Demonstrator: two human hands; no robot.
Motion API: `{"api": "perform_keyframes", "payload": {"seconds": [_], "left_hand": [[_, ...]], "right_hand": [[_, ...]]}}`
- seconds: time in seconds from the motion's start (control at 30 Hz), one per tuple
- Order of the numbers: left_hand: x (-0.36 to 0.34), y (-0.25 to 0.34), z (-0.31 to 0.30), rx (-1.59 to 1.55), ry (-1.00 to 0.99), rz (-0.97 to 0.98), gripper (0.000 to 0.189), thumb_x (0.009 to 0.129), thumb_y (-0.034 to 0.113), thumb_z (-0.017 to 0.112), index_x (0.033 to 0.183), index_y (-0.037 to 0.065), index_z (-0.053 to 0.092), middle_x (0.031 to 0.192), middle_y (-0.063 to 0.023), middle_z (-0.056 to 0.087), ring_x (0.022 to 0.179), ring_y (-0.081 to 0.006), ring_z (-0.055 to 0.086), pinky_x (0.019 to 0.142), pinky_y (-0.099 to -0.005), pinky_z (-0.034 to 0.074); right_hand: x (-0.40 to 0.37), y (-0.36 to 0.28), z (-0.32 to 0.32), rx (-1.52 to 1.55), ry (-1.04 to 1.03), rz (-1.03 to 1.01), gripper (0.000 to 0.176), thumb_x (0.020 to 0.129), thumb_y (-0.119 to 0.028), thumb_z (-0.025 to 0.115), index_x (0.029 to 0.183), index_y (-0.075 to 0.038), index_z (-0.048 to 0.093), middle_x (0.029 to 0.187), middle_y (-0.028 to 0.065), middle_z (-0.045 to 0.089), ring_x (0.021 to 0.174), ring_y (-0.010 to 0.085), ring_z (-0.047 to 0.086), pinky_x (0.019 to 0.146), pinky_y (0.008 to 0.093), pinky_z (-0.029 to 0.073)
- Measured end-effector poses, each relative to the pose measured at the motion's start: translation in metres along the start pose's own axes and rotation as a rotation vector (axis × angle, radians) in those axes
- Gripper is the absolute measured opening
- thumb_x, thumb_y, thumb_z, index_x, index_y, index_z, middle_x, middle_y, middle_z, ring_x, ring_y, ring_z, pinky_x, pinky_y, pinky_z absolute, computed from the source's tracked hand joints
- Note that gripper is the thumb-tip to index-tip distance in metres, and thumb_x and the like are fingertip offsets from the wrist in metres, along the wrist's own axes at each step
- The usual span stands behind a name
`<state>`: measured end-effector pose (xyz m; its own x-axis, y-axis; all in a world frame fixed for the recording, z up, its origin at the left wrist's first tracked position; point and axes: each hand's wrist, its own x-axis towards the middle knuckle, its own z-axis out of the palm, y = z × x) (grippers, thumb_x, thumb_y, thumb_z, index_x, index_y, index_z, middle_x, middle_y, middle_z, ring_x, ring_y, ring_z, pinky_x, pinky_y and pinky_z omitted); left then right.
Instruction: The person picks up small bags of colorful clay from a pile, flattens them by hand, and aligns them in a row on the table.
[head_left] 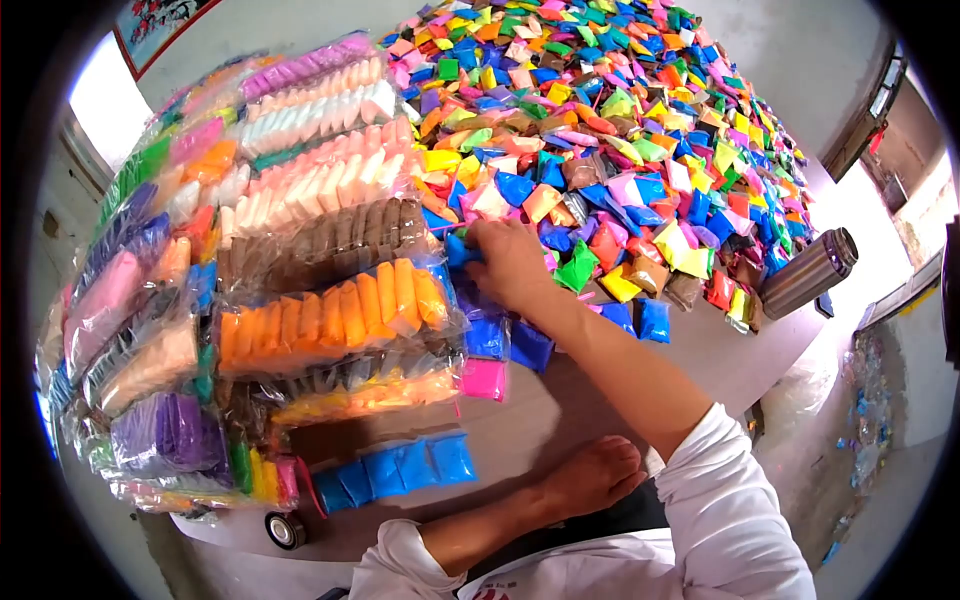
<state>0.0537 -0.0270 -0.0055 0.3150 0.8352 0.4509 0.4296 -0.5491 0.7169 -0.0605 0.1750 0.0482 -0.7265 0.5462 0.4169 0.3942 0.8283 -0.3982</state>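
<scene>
My right hand reaches forward to the seam between the stacked bags and the loose pile, its fingers closed at a blue packet; what they pinch is partly hidden. Near the table's front edge, my left hand is curled, its fingers bent under and mostly out of sight. A strip of blue packets lies on the table to its left. Beside the right hand are clear bags of orange packets and brown packets. A pink packet and dark blue packets lie below that hand.
A large heap of small coloured packets covers the back of the table. Bagged packets are stacked high at the left. A metal flask leans at the right, and a roll of tape stands at the front left edge.
</scene>
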Motion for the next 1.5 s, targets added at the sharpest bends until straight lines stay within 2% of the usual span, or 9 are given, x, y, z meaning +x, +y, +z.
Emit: {"api": "perform_keyframes", "payload": {"seconds": [0.03, 0.1, 0.23, 0.37, 0.77, 0.97, 1.23, 1.4, 1.5], "left_hand": [[0.000, 0.001, 0.001, 0.059, 0.024, 0.021, 0.014, 0.088, 0.015, 0.062, 0.082, 0.004, 0.059, 0.085, -0.0112, 0.061, 0.088, -0.0322, 0.061, 0.086, -0.0427, 0.049], [0.001, 0.002, -0.003, -0.033, 0.059, 0.022, 0.014, 0.088, 0.015, 0.062, 0.081, 0.003, 0.059, 0.084, -0.0110, 0.060, 0.086, -0.0321, 0.061, 0.084, -0.0426, 0.049], [0.009, 0.009, -0.020, -0.037, -0.091, -0.126, 0.013, 0.087, 0.013, 0.063, 0.080, 0.003, 0.060, 0.083, -0.0103, 0.062, 0.085, -0.0308, 0.061, 0.080, -0.0410, 0.050], [0.004, 0.002, -0.007, -0.098, -0.023, -0.111, 0.009, 0.086, 0.011, 0.063, 0.081, 0.003, 0.062, 0.085, -0.0103, 0.062, 0.083, -0.0303, 0.061, 0.079, -0.0398, 0.050], [0.008, 0.009, -0.018, -0.155, -0.066, -0.157, 0.017, 0.089, 0.015, 0.059, 0.081, 0.000, 0.060, 0.083, -0.0139, 0.059, 0.085, -0.0330, 0.059, 0.082, -0.0423, 0.047], [0.000, 0.005, -0.007, -0.153, 0.038, -0.153, 0.018, 0.087, 0.014, 0.062, 0.077, 0.001, 0.056, 0.082, -0.0121, 0.059, 0.083, -0.0323, 0.058, 0.078, -0.0434, 0.047], [0.003, 0.007, -0.020, -0.216, 0.014, -0.203, 0.021, 0.088, 0.017, 0.061, 0.075, 0.000, 0.056, 0.076, -0.0148, 0.060, 0.075, -0.0320, 0.059, 0.069, -0.0442, 0.047], [-0.003, 0.011, -0.015, -0.259, -0.238, -0.403, 0.023, 0.091, 0.022, 0.060, 0.083, 0.001, 0.063, 0.083, -0.0154, 0.065, 0.077, -0.0323, 0.063, 0.069, -0.0454, 0.049], [-0.011, -0.005, 0.016, -0.167, -0.048, -0.240, 0.024, 0.091, 0.025, 0.060, 0.094, 0.002, 0.067, 0.091, -0.0151, 0.068, 0.086, -0.0310, 0.065, 0.075, -0.0436, 0.050]], "right_hand": [[-0.002, -0.004, -0.013, -0.007, -0.004, -0.003, 0.038, 0.071, -0.021, 0.078, 0.101, -0.007, 0.062, 0.097, 0.0120, 0.066, 0.098, 0.0325, 0.059, 0.084, 0.0448, 0.045], [-0.012, -0.005, -0.044, 0.503, -0.119, 0.334, 0.034, 0.074, -0.011, 0.078, 0.102, -0.005, 0.060, 0.098, 0.0090, 0.063, 0.092, 0.0223, 0.060, 0.083, 0.0355, 0.048], [-0.052, 0.015, -0.065, 0.968, 0.004, 0.326, 0.033, 0.081, -0.008, 0.074, 0.109, -0.001, 0.059, 0.096, 0.0063, 0.066, 0.089, 0.0195, 0.062, 0.083, 0.0332, 0.049], [-0.086, 0.032, -0.088, 1.332, -0.149, 0.409, 0.040, 0.083, -0.009, 0.076, 0.119, -0.004, 0.060, 0.103, 0.0018, 0.067, 0.095, 0.0124, 0.062, 0.087, 0.0288, 0.049], [-0.144, 0.042, -0.093, 1.321, -0.087, 0.606, 0.037, 0.084, -0.018, 0.076, 0.117, -0.004, 0.065, 0.102, -0.0010, 0.067, 0.088, 0.0081, 0.061, 0.082, 0.0250, 0.049], [-0.167, 0.014, -0.092, 1.437, -0.058, 0.722, 0.028, 0.089, -0.017, 0.069, 0.115, -0.007, 0.066, 0.086, -0.0051, 0.060, 0.073, 0.0048, 0.052, 0.064, 0.0223, 0.042], [-0.191, -0.013, -0.112, 1.177, -0.108, 0.370, 0.027, 0.087, -0.008, 0.069, 0.114, -0.003, 0.068, 0.104, 0.0024, 0.068, 0.082, 0.0066, 0.060, 0.072, 0.0205, 0.048], [-0.193, -0.019, -0.113, 1.103, -0.503, 0.728, 0.024, 0.087, -0.002, 0.067, 0.111, -0.002, 0.066, 0.088, 0.0006, 0.065, 0.080, 0.0057, 0.059, 0.069, 0.0233, 0.050], [-0.190, -0.030, -0.078, 0.976, -0.606, 0.483, 0.025, 0.087, 0.000, 0.068, 0.111, -0.001, 0.064, 0.088, 0.0024, 0.066, 0.073, 0.0070, 0.060, 0.061, 0.0209, 0.050]]}}
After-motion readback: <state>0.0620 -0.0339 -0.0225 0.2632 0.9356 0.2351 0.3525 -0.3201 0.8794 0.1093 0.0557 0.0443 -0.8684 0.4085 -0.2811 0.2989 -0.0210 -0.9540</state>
